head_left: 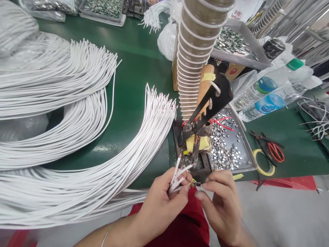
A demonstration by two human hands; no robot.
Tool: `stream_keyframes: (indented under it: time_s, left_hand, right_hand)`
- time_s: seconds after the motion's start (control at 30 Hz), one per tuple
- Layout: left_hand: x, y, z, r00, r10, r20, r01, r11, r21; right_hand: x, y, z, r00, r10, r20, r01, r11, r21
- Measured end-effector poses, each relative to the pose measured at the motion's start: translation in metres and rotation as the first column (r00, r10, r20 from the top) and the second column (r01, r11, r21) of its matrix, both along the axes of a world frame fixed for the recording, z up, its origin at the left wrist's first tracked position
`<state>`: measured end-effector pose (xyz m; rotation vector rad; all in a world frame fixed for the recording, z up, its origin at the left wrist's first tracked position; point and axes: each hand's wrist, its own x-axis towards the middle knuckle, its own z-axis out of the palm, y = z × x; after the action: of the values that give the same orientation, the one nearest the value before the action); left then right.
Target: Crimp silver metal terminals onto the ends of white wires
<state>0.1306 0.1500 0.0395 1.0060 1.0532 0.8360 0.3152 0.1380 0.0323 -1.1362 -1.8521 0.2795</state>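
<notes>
My left hand (167,202) is closed around several white cables (177,175), whose cut ends poke up between thumb and fingers. One cable end, pinched at its fingertips, shows thin coloured wires (193,182). Against those wires sits a small dark and metallic connector (198,184), and the thumb and fingers of my right hand (222,202) close on its far side. Just beyond both hands stands a soldering stand (203,116) with an orange-brown handle, a black bracket and a yellow-wrapped block. A metal tray (248,151) of small metal connector pieces lies to its right.
Large bundles of white cable (102,175) cover the left of the green table (133,44). A ribbed extraction hose (192,61) rises behind the stand. Water bottles (267,103), pliers (264,144), red-handled scissors (275,152) and a tape roll (257,168) are on the right.
</notes>
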Motion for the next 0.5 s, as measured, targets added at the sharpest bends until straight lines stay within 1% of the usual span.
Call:
stream_keyframes:
  time_s: [0.1,0.17,0.23,0.27,0.33,0.43,0.5]
  left_hand:
    - [0.001,-0.003,-0.005,0.996,-0.08,-0.024,0.08,0.997,0.02]
    - [0.001,-0.004,-0.008,0.99,-0.131,-0.056,0.135,0.988,0.075]
    - [-0.001,-0.006,-0.01,0.986,-0.144,-0.079,0.155,0.976,0.152]
    - [-0.002,-0.006,-0.01,0.987,-0.139,-0.081,0.152,0.971,0.186]
    - [-0.005,-0.007,-0.01,0.99,-0.125,-0.071,0.138,0.964,0.225]
    - [-0.01,-0.007,-0.008,0.992,-0.116,-0.049,0.125,0.962,0.243]
    - [-0.012,-0.007,-0.007,0.992,-0.114,-0.049,0.122,0.962,0.244]
  right_hand:
    - [0.0,0.001,0.006,0.997,0.07,0.017,-0.067,0.988,-0.139]
    - [-0.002,0.003,0.007,0.99,0.14,0.003,-0.136,0.966,-0.22]
    - [-0.003,0.004,0.006,0.983,0.182,-0.022,-0.182,0.95,-0.255]
    - [-0.003,0.005,0.006,0.982,0.186,-0.027,-0.187,0.948,-0.258]
    - [-0.001,0.006,0.006,0.987,0.158,-0.02,-0.158,0.954,-0.254]
    - [0.004,0.007,0.008,0.994,0.113,0.008,-0.107,0.957,-0.268]
    - [0.007,0.006,0.01,0.994,0.111,0.015,-0.103,0.955,-0.278]
